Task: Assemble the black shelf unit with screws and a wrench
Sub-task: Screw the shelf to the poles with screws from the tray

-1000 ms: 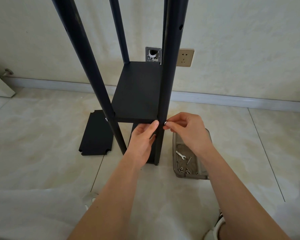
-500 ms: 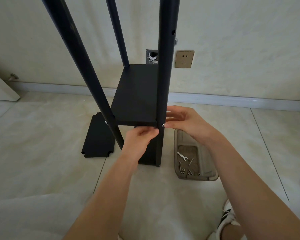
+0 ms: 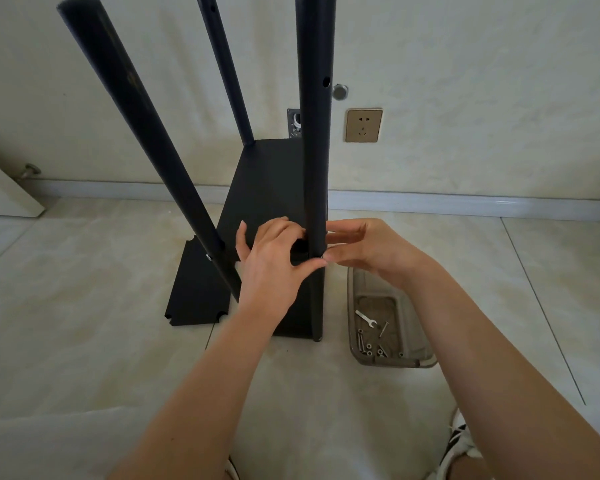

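Black powder-coated parts fill the view: out to the left of the hands a loose shelf panel (image 3: 198,289) lies flat on the tiled floor (image 3: 84,306), and just left of the left hand a slanting pole (image 3: 146,140) already carries a screw head (image 3: 209,257) at shelf level. The left hand (image 3: 271,261) has shifted in the last second from gripping the front edge of the mounted shelf (image 3: 267,188) from below to lying over its corner, fingers curled onto the top and the thumb reaching across to the front pole (image 3: 315,168); it grips the shelf corner and steadies it against that pole. Directly right of the pole, the right hand (image 3: 368,247) has drawn in tight, and its fingertips (image 3: 329,256) pinch at a small screw (image 3: 323,255) at the joint, the other fingers extended and loosely fanned above. The screw showed more of its head a second ago and now sits nearly flush, so I judge it is being run in by finger and that the wrench will be wanted soon to finish it. Both forearms reach forward and converge on the joint, wrists roughly level. Below and right of the right hand, a clear plastic tray (image 3: 413,358) on the floor holds the wrench (image 3: 367,319) and spare screws (image 3: 369,348), untouched.
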